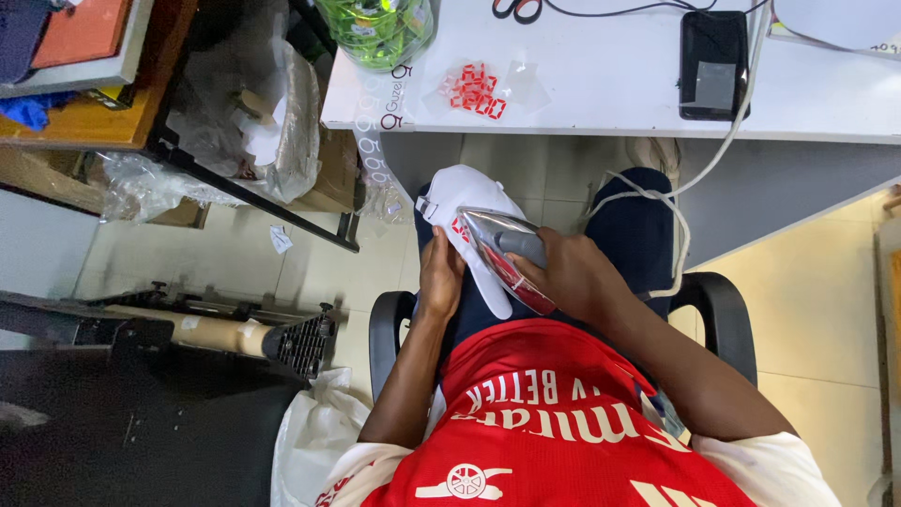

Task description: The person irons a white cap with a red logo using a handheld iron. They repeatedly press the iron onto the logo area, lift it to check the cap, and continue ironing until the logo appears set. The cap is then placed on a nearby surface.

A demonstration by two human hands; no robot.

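Note:
A white cap [466,199] lies over my left knee, with a small red mark on its side. My right hand [570,274] grips the grey handle of a silver clothes iron [502,246], whose soleplate presses against the cap. My left hand [439,277] holds the cap's lower edge from the left side, fingers wrapped under the fabric. A white cord [678,192] runs from the iron up over my right thigh toward the desk.
A white desk [610,84] ahead carries red cut-out stickers [475,91], a black phone [714,64], scissors and a bag of green items [379,28]. A plastic-wrapped rack [246,122] stands left. Black chair armrests [715,302] flank me.

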